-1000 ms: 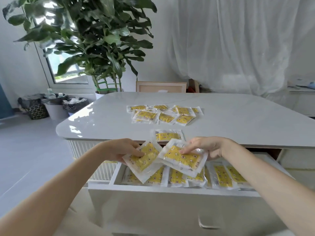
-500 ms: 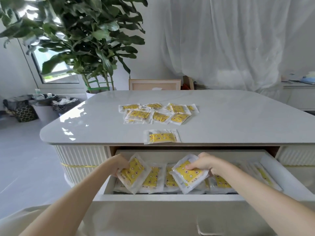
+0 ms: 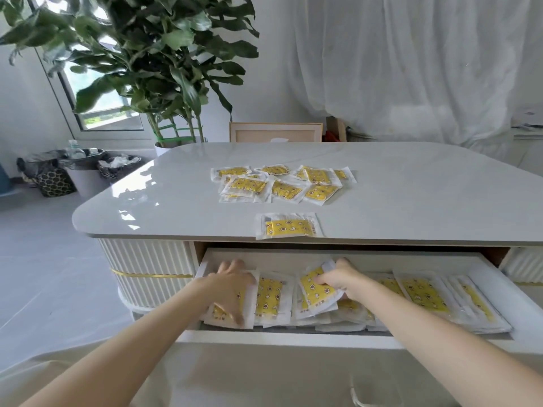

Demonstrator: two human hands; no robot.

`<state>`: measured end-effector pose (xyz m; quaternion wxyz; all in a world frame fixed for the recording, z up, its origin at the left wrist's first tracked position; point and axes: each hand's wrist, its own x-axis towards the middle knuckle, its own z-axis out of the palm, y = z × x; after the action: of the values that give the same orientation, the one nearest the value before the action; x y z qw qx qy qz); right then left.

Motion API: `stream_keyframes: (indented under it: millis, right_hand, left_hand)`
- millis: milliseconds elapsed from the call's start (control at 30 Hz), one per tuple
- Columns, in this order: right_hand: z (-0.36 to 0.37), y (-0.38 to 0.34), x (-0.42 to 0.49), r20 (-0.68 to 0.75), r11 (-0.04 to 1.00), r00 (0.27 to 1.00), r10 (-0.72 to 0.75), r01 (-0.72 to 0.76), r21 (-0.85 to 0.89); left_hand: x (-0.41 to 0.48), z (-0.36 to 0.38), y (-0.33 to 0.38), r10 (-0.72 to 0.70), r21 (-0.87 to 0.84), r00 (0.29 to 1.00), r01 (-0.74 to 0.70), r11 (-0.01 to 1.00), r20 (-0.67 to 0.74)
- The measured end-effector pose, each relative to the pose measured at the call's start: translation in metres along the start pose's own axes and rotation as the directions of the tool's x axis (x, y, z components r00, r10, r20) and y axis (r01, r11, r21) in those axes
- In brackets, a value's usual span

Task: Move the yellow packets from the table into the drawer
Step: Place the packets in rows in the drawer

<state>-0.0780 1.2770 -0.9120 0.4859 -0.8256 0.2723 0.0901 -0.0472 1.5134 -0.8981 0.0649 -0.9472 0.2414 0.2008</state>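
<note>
Head view: your left hand [image 3: 232,284] lies spread on a flat packet [image 3: 219,312] at the left end of the drawer [image 3: 323,255]. Your right hand [image 3: 343,279] pinches a tilted packet [image 3: 316,289] mid-drawer. A lone packet [image 3: 289,227] sits on the table [image 3: 411,201] just behind the drawer, and a packet cluster [image 3: 279,185] lies farther back.

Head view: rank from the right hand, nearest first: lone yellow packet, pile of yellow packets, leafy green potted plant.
1. Lone yellow packet, table's front edge.
2. Pile of yellow packets, mid-table.
3. Leafy green potted plant, far left.
</note>
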Motion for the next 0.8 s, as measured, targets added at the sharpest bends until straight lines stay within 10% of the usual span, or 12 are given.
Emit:
stream_keyframes:
  millis: [533,800]
  right_hand:
    - [-0.006,0.005,-0.008,-0.123,0.832,0.980,-0.153,0.061,-0.551]
    - [-0.016,-0.001,0.000,0.006,0.977,1.000,0.026,-0.024,-0.214]
  left_hand:
    - [0.009,0.011,-0.002,0.057,0.234,0.995,-0.074,0.969,0.081]
    - [0.004,0.012,-0.004,0.064,0.234,0.998,-0.063,0.970,0.003]
